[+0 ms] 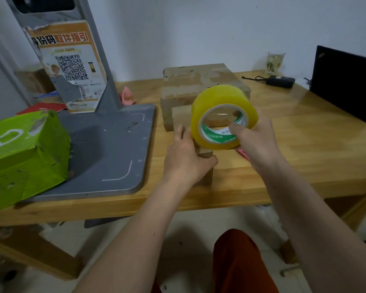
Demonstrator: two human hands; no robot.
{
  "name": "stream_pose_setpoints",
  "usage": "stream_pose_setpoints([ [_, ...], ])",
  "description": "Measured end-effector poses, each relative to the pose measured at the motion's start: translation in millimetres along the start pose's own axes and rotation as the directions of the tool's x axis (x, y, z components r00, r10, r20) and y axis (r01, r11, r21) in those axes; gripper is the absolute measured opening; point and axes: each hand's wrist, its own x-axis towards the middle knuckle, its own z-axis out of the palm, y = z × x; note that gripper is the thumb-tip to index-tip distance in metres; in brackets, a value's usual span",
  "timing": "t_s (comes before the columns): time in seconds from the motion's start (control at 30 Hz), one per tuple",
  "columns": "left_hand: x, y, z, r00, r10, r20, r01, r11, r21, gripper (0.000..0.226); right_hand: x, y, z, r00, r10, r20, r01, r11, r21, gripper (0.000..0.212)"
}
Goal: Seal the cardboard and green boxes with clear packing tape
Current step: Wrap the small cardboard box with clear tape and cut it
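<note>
Head view, the only view supplied: at frame centre I see my right hand [256,138] gripping the roll of tape [220,102], thumb hooked into the core and fingers curled round the outer face, so the roll stands on edge above the small cardboard box [205,166]. My left hand [185,157] rests on the near end of that box, fingers fairly straight along its top and thumb laid across the near corner, pressing it to the table [304,155]; it holds nothing else. Whether a strip is already drawn off the roll onto this box I cannot tell: the film is clear and the hands cover the seam. Directly behind, upper centre, lies a larger flat cardboard box [199,81]; its top shows pale patches, which may be older tape. At the left edge of the frame the green box [23,153] sits on the grey scale base [110,149], well apart from both hands and untouched. Judgement: the task is at an early stage, with the small box in hand and the green box remaining.
</note>
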Motion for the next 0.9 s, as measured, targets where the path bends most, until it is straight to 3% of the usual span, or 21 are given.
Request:
stream_pose_setpoints([
  [0.1,-1,-3,-6,0.999,-0.013,0.04,0.013,1.0,-0.011,0.098,4,7,-16,0.999,0.016,-0.033,-0.017,0.999,-0.033,0.026],
  [0.3,-1,0,-9,0.997,-0.03,0.077,0.033,0.999,-0.028,0.102,1,32,-26,0.975,0.22,0.015,-0.221,0.972,0.086,0.025],
  [0.5,3,-8,-21,0.97,-0.148,0.192,0.189,0.958,-0.215,0.111,-6,31,-17,0.961,0.267,0.073,-0.274,0.956,0.109,0.023],
  [0.57,1,-15,-20,0.97,-0.142,0.196,0.215,0.875,-0.434,0.106,-6,24,-15,0.968,0.24,0.079,-0.245,0.967,0.065,0.024],
  [0.63,-8,-20,-12,0.966,-0.155,0.207,0.254,0.713,-0.653,0.098,-4,11,-12,0.984,0.157,0.089,-0.159,0.987,0.024,0.026],
  [0.7,-14,-29,1,0.962,-0.148,0.228,0.272,0.572,-0.774,0.097,-2,-2,-8,0.995,0.042,0.086,-0.036,0.997,-0.063,0.024],
  [0.77,-18,-38,9,0.962,-0.101,0.254,0.27,0.508,-0.818,0.1,0,-11,-1,0.996,-0.031,0.088,0.047,0.981,-0.19,0.02],
  [0.83,-21,-47,11,0.974,-0.049,0.222,0.209,0.578,-0.789,0.1,0,-10,9,0.995,-0.041,0.094,0.064,0.963,-0.263,0.018],
  [0.9,-22,-52,5,0.988,-0.058,0.14,0.139,0.726,-0.673,0.091,-4,-5,18,0.995,-0.007,0.096,0.034,0.96,-0.277,0.02],
])
